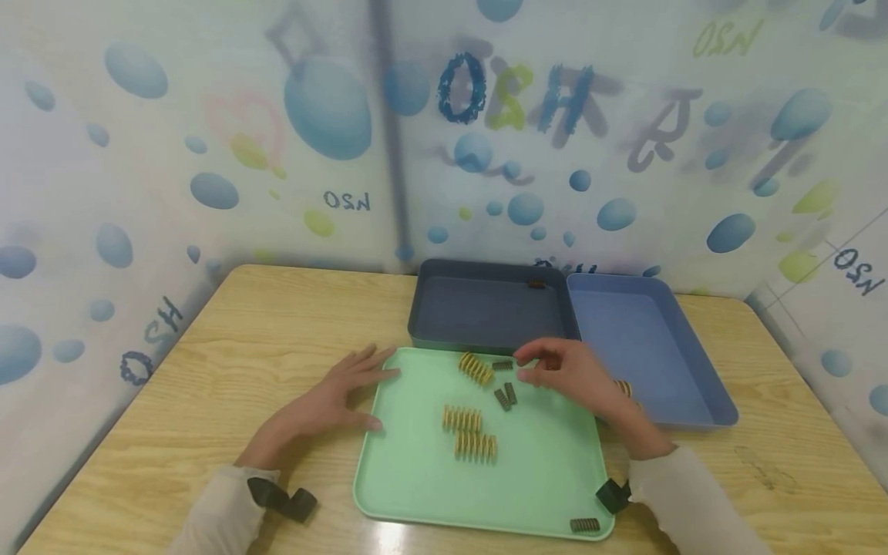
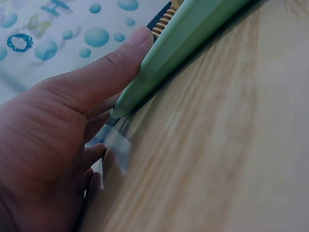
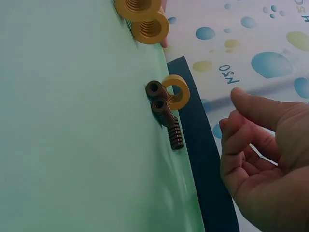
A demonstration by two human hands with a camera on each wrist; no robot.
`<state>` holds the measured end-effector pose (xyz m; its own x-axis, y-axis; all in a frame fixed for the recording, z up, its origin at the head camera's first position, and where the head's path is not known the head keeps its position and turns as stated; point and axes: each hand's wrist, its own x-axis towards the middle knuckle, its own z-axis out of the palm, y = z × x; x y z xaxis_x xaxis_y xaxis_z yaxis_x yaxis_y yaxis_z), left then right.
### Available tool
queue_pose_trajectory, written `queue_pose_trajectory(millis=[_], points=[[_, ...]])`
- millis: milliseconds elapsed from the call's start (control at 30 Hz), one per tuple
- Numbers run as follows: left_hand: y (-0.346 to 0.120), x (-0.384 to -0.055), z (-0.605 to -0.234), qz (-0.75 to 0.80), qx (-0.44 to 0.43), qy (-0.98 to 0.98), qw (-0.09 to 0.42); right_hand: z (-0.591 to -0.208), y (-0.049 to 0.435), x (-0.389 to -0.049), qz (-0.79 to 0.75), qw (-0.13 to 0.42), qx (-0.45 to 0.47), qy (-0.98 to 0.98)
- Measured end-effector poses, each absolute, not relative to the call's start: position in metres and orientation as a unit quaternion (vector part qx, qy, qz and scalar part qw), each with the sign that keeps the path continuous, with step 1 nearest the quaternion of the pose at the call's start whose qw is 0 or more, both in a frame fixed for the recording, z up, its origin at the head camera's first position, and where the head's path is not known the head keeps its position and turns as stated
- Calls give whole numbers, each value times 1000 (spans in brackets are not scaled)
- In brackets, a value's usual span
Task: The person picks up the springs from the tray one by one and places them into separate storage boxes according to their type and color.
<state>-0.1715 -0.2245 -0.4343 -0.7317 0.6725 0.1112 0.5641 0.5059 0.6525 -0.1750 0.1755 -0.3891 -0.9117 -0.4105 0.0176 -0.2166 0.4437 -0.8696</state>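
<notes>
My left hand (image 1: pixel 340 393) lies at the left side of the green tray (image 1: pixel 409 478), fingers spread and thumb touching the rim. Over the tray's far right part hovers my right hand (image 1: pixel 572 374), its fingers bent and thumb apart, with nothing visible between them. Closest to it are three small dark coil springs (image 1: pixel 502 366), also seen in the right wrist view as dark springs (image 3: pixel 163 112). Three larger gold springs lie on the tray: one gold spring (image 1: pixel 475 369) near the far edge and two side by side, including a gold spring (image 1: pixel 475 445) at the middle.
Another dark spring (image 1: pixel 585 525) lies in the tray's near right corner. Behind stands a dark blue bin (image 1: pixel 486 308) with a small dark spring (image 1: pixel 536 284) inside. A lighter blue bin (image 1: pixel 645 339) at right holds gold springs (image 1: pixel 623 387), partly hidden by my right arm.
</notes>
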Motion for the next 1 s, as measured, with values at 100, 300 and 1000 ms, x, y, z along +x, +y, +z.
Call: queue_pose_trajectory(millis=[100,300,1000], points=[[-225,-172,-435,344,357,865,79,-395,173,-177,-473,115,-209,848],[-225,-172,-436,344,363,863,71,-404,170,-178,-469,154,-261,830],[-224,-172,-435,339,368,863,65,-417,174,-184,-446,171,-308,823]])
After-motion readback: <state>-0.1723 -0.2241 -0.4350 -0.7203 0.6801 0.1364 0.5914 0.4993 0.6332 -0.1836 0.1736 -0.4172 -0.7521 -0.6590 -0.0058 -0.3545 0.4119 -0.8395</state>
